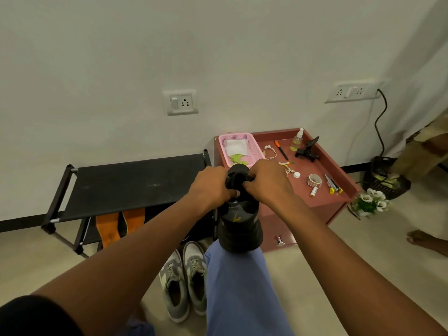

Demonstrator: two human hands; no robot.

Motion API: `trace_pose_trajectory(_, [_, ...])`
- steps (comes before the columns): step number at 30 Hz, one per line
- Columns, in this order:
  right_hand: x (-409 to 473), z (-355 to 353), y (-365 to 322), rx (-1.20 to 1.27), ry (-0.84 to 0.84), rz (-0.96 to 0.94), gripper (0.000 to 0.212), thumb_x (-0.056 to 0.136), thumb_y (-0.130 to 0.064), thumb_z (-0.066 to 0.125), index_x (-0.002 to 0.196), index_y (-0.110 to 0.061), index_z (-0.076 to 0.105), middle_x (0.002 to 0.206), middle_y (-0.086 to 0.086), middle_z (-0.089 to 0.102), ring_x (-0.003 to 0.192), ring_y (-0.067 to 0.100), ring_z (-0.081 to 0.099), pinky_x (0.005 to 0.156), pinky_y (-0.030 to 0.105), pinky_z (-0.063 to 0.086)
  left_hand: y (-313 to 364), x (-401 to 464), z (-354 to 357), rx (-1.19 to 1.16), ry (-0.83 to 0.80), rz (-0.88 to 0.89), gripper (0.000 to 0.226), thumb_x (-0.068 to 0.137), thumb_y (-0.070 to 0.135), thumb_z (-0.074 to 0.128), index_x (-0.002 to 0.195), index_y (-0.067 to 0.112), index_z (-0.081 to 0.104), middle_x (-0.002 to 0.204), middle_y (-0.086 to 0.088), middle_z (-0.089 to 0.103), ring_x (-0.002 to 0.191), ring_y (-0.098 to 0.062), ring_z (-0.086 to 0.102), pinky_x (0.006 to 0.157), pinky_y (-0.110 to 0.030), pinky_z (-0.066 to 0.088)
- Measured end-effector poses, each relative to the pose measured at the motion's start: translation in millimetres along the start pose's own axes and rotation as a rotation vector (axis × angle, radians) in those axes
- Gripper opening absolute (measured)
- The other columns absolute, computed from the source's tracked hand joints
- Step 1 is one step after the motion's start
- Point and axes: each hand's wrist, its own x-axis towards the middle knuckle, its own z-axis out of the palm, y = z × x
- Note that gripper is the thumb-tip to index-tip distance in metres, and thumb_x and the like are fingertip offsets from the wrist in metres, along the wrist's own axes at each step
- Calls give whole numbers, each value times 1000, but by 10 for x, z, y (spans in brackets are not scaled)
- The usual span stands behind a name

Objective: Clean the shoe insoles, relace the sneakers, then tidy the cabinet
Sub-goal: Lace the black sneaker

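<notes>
1. The black sneaker (238, 221) stands heel-down on the person's knee (234, 265), in front of the red cabinet (312, 202).
2. Left hand (211, 184) and right hand (265, 181) each pinch the sneaker's upper at the lacing — fingers curled.
3. Best to keep the tension even on both sides, shoe steady on the knee — lace ends can't be made out.

Both arms outstretched, left grip (213, 184) and right grip (266, 181) curled.

One black sneaker (238, 224), two grey sneakers (184, 280), two orange insoles (118, 226), one pink basket (252, 144), one spray bottle (297, 140), two wall sockets (181, 102).
</notes>
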Motion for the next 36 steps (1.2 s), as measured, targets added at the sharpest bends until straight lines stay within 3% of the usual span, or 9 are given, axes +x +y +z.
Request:
trace_pose_trajectory(5, [-85, -178, -308, 28, 35, -53, 16, 77, -16, 72, 67, -6, 65, 58, 6, 53, 58, 25, 54, 46, 25, 31, -128, -218, -305, 73, 75, 32, 25, 94, 35, 70, 86, 17, 55, 81, -4, 62, 74, -25, 62, 66, -34, 50])
trace_pose_trajectory(10, [-147, -388, -885, 70, 79, -189, 15, 78, -20, 72, 70, -7, 69, 58, 4, 56, 51, 17, 49, 45, 26, 32, -434, -516, -775, 138, 185, 26, 38, 101, 34, 59, 69, 20, 43, 66, -1, 47, 64, -24, 51, 55, -33, 35])
trace_pose_trajectory(12, [-164, -448, -1182, 98, 105, -248, 15, 77, -24, 72, 74, -9, 73, 64, 6, 63, 59, 23, 58, 48, 29, 43, -609, -667, -1009, 169, 242, 2, 42, 102, 36, 55, 66, 21, 39, 64, -1, 44, 64, -27, 49, 57, -35, 33])
trace_pose_trajectory(14, [-171, -456, -1515, 150, 113, -304, 18, 78, -28, 74, 80, -10, 77, 73, 8, 71, 70, 26, 65, 62, 35, 56, -823, -843, -1250, 199, 287, -30, 46, 103, 38, 53, 64, 22, 36, 63, -2, 42, 61, -26, 47, 53, -35, 27])
trace_pose_trajectory(19, [-209, -239, -2495, 253, 71, -464, 16, 77, -29, 76, 81, -14, 78, 78, 6, 73, 74, 23, 67, 68, 36, 58, -1572, -1383, -1708, 237, 396, -191, 47, 103, 39, 54, 63, 21, 37, 62, -4, 44, 64, -30, 51, 56, -35, 28])
trace_pose_trajectory(24, [-381, 250, -3525, 307, -86, -644, 14, 78, -21, 77, 90, -13, 76, 85, 3, 72, 78, 20, 67, 70, 34, 59, -2448, -2055, -1858, 288, 529, -418, 35, 100, 42, 57, 79, 15, 56, 78, -13, 61, 74, -36, 59, 61, -37, 40])
trace_pose_trajectory(30, [-585, 1399, -4466, 323, -401, -821, 26, 78, -8, 71, 98, -15, 56, 80, 2, 59, 69, 21, 56, 54, 34, 42, -3524, -2694, -1496, 217, 583, -621, 24, 101, 36, 56, 106, 21, 75, 83, -6, 71, 74, -30, 65, 65, -41, 56])
trace_pose_trajectory(32, [-621, 1866, -4672, 312, -491, -882, 26, 76, -6, 70, 96, -15, 54, 76, 0, 57, 65, 20, 55, 53, 33, 39, -3862, -2806, -1236, 172, 583, -699, 25, 101, 32, 56, 113, 23, 75, 88, -6, 73, 77, -29, 66, 66, -40, 56])
trace_pose_trajectory(36, [-614, 2786, -4898, 284, -692, -918, 26, 77, -10, 72, 98, -19, 57, 76, -6, 57, 72, 18, 60, 59, 32, 49, -4438, -2948, -590, 63, 585, -844, 27, 103, 27, 52, 119, 32, 74, 90, -1, 75, 73, -22, 66, 56, -29, 47])
